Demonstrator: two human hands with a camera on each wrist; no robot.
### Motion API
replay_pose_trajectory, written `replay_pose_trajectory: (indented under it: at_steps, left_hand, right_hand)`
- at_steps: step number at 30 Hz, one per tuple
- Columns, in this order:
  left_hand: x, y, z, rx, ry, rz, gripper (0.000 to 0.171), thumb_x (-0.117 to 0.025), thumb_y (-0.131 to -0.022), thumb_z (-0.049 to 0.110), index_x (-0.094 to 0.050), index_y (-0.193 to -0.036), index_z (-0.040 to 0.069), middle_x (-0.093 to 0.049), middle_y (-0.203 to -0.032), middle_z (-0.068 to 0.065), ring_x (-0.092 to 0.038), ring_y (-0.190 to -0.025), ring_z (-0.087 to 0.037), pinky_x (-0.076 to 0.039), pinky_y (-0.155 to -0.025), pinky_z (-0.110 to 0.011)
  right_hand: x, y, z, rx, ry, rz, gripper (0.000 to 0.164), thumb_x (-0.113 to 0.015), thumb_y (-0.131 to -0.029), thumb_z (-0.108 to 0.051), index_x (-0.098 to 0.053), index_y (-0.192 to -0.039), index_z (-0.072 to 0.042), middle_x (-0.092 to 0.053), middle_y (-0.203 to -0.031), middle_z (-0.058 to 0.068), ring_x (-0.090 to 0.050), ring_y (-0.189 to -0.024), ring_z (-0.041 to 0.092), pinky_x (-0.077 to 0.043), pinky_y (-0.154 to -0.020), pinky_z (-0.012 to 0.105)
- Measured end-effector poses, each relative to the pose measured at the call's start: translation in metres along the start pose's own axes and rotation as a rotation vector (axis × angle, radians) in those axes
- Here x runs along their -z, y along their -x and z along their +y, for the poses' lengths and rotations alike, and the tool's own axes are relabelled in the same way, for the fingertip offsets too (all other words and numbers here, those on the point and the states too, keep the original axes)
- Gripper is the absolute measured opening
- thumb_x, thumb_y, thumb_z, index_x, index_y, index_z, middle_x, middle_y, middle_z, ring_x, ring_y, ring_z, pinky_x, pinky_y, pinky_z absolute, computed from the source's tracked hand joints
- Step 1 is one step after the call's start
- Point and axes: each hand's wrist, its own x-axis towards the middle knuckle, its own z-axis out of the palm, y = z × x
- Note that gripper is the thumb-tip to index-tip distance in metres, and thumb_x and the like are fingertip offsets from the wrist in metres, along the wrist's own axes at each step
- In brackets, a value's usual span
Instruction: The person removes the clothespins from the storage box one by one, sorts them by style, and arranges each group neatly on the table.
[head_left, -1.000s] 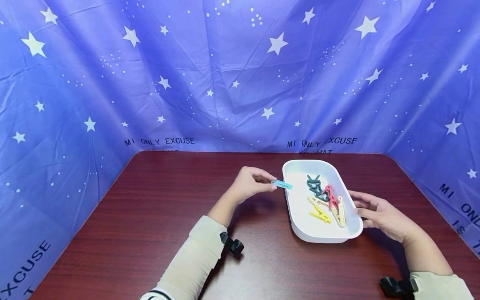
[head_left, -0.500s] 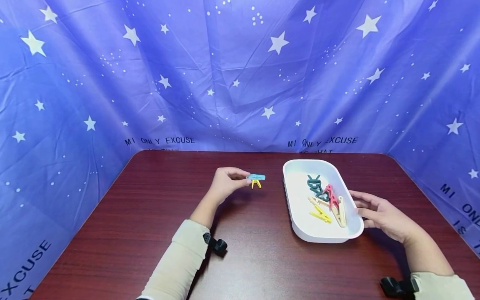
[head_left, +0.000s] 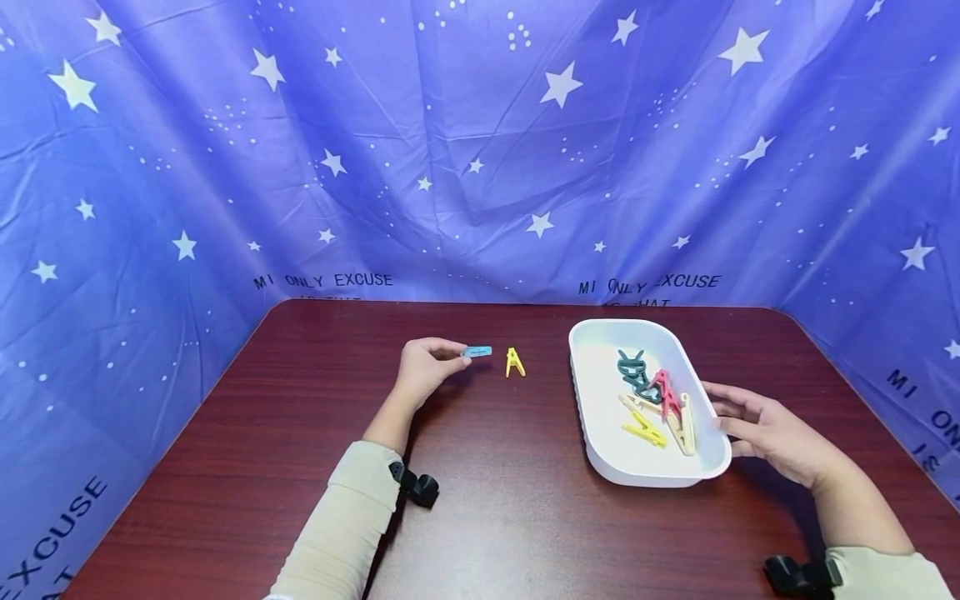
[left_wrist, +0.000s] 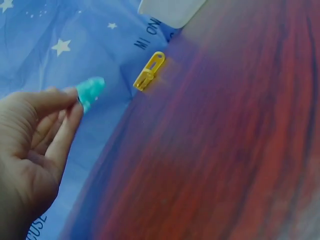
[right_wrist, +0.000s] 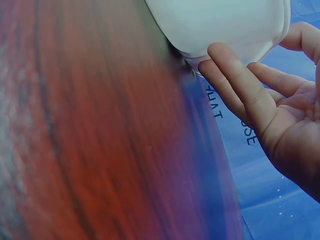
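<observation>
My left hand [head_left: 429,367] pinches a light blue clothespin [head_left: 477,352] between thumb and fingertips, over the left part of the table. Just right of it a yellow clothespin [head_left: 514,362] stands on the table with its two legs spread; the left wrist view shows the blue one [left_wrist: 91,91] blurred. My right hand [head_left: 772,429] touches the right outer wall of a white plastic tray [head_left: 600,462], its fingers fairly straight in the right wrist view. Inside the tray lie dark green clips [head_left: 636,377], a red clothespin [head_left: 666,392], a yellow clothespin [head_left: 647,432] and beige clothespins [head_left: 684,427].
The dark red wooden table [head_left: 480,517] ends at a blue curtain [head_left: 420,150] with white stars, which hangs behind it and at both sides. Each forearm wears a black wrist camera, the left [head_left: 416,485] and the right [head_left: 798,575].
My left hand has moved left from the tray's edge with the blue clothespin, passing the standing yellow clothespin, which now shows whole. My right hand and the tray have stayed in place.
</observation>
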Motion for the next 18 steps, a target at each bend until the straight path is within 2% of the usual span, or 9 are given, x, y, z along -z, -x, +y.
replay_pose_trajectory:
  at_steps: [4,7,18]
  left_hand:
    - [0.003,-0.002,-0.008,0.000,-0.126,0.056,0.016,-0.084,-0.074,0.008,-0.080,-0.089,0.010,-0.074,-0.084,-0.003,-0.066,-0.075,-0.014,-0.053,-0.059,-0.025]
    - [0.003,-0.003,-0.012,0.008,-0.158,0.064,0.016,-0.084,-0.073,0.006,-0.080,-0.088,0.008,-0.074,-0.080,-0.004,-0.067,-0.071,-0.012,-0.052,-0.057,-0.023]
    - [0.003,-0.001,-0.011,0.081,-0.140,-0.052,0.018,-0.086,-0.071,0.007,-0.079,-0.087,0.006,-0.072,-0.073,-0.004,-0.066,-0.065,-0.011,-0.052,-0.057,-0.024]
  right_hand:
    - [0.000,0.000,0.000,0.007,-0.002,-0.005,0.054,-0.046,-0.097,0.010,-0.055,-0.132,-0.030,-0.064,-0.119,-0.005,-0.065,-0.101,0.012,-0.059,-0.072,0.039]
    - [0.000,0.000,0.000,0.008,-0.006,-0.007,0.054,-0.045,-0.097,0.010,-0.055,-0.132,-0.030,-0.064,-0.119,-0.005,-0.065,-0.101,0.013,-0.059,-0.073,0.039]
    - [0.000,0.000,0.000,0.005,0.015,-0.001,0.053,-0.045,-0.097,0.010,-0.054,-0.133,-0.029,-0.064,-0.119,-0.005,-0.065,-0.101,0.013,-0.059,-0.073,0.039]
